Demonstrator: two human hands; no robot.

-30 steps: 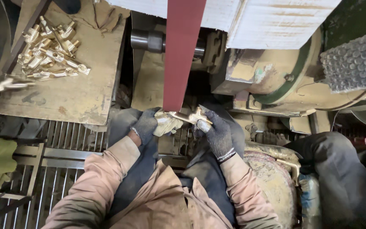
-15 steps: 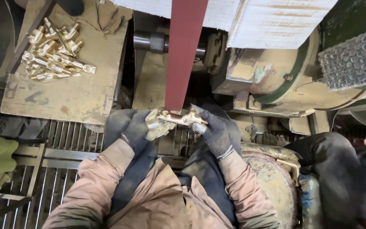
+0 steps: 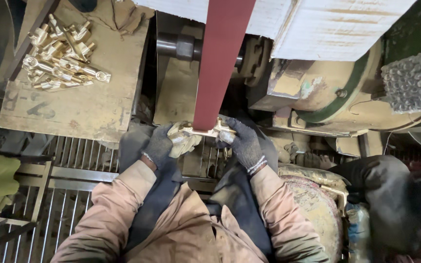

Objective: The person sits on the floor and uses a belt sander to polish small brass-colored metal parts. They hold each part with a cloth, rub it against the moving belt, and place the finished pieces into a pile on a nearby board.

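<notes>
Nearest the camera, the person's sleeves in a dusty pink-tan jacket run up from the bottom edge, and the lap between them is covered by a dark apron whose lower part is cut off by the frame. The left hand (image 3: 161, 144), in a dark grey glove, is closed around a crumpled pale rag (image 3: 183, 140) wrapped over one end of a brass fitting (image 3: 205, 131). The right hand (image 3: 242, 141), gloved the same way, pinches the other end of the fitting between thumb and fingers. The fitting lies crosswise between the two hands, pressed up against the lower end of a red-brown sanding belt (image 3: 220, 58); the belt hides the middle of the fitting, so its full shape is hard to make out. Under the hands a metal grate (image 3: 74, 175) shows through; what lies beneath it is too dark to tell. At the right, a dark bundled shape (image 3: 386, 195) is partly cut off and unclear. Farther off, at the left, a worn, dusty wooden table (image 3: 74, 107) carries a loose heap of brass fittings (image 3: 59, 68), not in any container. Beyond, the belt runs up past a dark roller shaft (image 3: 176, 46) and a grimy machine housing (image 3: 327, 92), its top out of frame.
</notes>
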